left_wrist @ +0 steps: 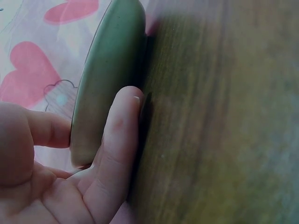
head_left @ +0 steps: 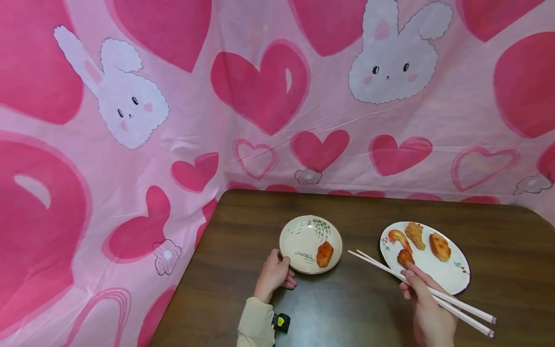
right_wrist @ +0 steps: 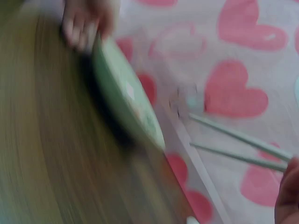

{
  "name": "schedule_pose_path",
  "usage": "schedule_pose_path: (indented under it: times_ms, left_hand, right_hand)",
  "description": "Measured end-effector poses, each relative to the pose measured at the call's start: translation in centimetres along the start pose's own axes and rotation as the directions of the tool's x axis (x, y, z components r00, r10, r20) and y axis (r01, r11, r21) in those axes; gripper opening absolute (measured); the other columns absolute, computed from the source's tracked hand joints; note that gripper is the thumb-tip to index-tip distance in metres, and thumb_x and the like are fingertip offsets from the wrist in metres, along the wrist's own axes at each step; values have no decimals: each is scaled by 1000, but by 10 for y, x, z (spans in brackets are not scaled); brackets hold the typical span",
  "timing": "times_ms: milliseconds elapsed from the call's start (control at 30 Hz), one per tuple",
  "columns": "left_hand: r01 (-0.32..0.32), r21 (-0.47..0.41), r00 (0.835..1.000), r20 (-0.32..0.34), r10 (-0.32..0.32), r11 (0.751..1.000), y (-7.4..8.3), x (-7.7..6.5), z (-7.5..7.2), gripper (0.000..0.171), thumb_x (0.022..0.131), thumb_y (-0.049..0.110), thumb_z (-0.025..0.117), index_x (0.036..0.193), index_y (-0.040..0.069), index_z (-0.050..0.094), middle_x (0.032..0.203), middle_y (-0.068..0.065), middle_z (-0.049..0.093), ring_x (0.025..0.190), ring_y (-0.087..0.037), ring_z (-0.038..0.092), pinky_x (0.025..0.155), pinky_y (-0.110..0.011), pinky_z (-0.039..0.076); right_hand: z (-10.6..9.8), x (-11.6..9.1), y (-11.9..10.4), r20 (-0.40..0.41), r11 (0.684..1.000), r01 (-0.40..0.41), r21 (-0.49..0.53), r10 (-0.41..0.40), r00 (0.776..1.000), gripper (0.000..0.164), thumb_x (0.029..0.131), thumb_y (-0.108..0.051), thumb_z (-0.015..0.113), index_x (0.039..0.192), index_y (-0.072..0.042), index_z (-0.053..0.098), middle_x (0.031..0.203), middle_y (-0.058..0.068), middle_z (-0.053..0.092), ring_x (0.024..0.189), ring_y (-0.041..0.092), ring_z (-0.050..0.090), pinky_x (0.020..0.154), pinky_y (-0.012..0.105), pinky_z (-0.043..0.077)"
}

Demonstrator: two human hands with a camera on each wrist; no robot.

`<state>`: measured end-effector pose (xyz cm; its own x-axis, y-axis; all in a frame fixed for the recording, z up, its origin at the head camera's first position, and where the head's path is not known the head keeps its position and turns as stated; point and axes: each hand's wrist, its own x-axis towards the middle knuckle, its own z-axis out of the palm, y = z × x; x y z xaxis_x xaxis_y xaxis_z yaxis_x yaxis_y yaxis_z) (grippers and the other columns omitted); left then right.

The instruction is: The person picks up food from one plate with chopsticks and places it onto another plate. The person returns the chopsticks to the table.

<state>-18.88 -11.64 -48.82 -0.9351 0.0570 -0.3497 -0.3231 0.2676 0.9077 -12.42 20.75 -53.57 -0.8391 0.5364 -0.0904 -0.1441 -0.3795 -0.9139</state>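
My left hand (head_left: 274, 273) grips the near-left rim of a round cream plate (head_left: 299, 243), painted with green sprigs. In the left wrist view the thumb meets the rim while a finger (left_wrist: 122, 135) lies along the underside. One glazed chicken wing (head_left: 324, 254) rests on that plate. My right hand (head_left: 429, 303) holds a pair of pale chopsticks (head_left: 468, 307), their tips slightly parted and pointing left toward the round plate, with nothing between them. Right wrist view: the chopsticks (right_wrist: 238, 161) show against the pink cloth, apart from the blurred plate (right_wrist: 117, 88).
An oval white plate (head_left: 446, 282) lies beyond the right hand, bearing a shrimp (head_left: 399, 237), a fried drumstick (head_left: 415, 235), a browned oval piece (head_left: 440, 246) and a small brown piece (head_left: 405, 258). Pink heart-and-rabbit cloth (head_left: 260, 29) hangs behind and left of the brown table (head_left: 243, 221).
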Motion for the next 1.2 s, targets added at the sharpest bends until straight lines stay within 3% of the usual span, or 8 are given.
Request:
schedule_pose_path:
  times_ms: [100, 267, 400, 533, 1100, 1200]
  left_hand:
    - [-10, 0, 1000, 5, 10, 1000, 0, 0, 0, 34, 91, 19, 40, 120, 2, 35, 71, -14, 60, 48, -20, 62, 46, -33, 54]
    - [-25, -2, 1000, 4, 25, 1000, -1, -1, -1, 31, 91, 18, 40, 117, 2, 36, 70, -14, 60, 48, -20, 62, 46, -34, 54]
    - [-27, -6, 1000, 1, 27, 1000, -2, -1, 0, 28, 90, 18, 40, 114, 2, 38, 70, -15, 60, 48, -20, 62, 45, -34, 54]
    - [-19, -7, 1000, -4, 19, 1000, -2, 0, 1, 29, 90, 18, 41, 115, 3, 38, 70, -15, 60, 48, -20, 62, 45, -34, 54]
    - [-24, -16, 999, -34, 23, 1000, -1, 0, 4, 31, 88, 15, 41, 116, 3, 38, 64, -13, 60, 42, -17, 60, 41, -34, 53]
    - [-27, -10, 999, -35, 27, 1000, -1, 0, 4, 29, 88, 16, 41, 114, 3, 39, 64, -13, 60, 43, -18, 60, 41, -34, 53]
  right_hand:
    - [13, -1, 8, 8, 992, -97, 80, 97, 995, 48, 79, -21, 66, 121, -1, 54, 93, 10, 67, 61, 14, 59, 49, 17, 50]
    - [37, -8, 17, -13, 989, -118, 93, 119, 993, 47, 77, -23, 69, 117, 0, 57, 91, 10, 67, 58, 14, 60, 47, 18, 50]
    - [52, -14, 28, -76, 999, -27, -24, 25, 997, 42, 75, -24, 70, 109, -1, 63, 85, 9, 67, 54, 14, 60, 43, 17, 48]
    - [62, -17, 36, -118, 984, 24, -175, -45, 992, 39, 73, -30, 71, 104, -7, 67, 84, 6, 68, 55, 14, 60, 43, 18, 48]
    - [86, -8, 49, -147, 950, -66, -305, 21, 989, 37, 73, -38, 70, 100, -13, 68, 83, 3, 68, 56, 13, 59, 42, 19, 46]
    - [93, -14, 48, -111, 921, -40, -387, -3, 994, 36, 75, -42, 67, 101, -17, 68, 83, -2, 67, 58, 10, 58, 45, 17, 47]
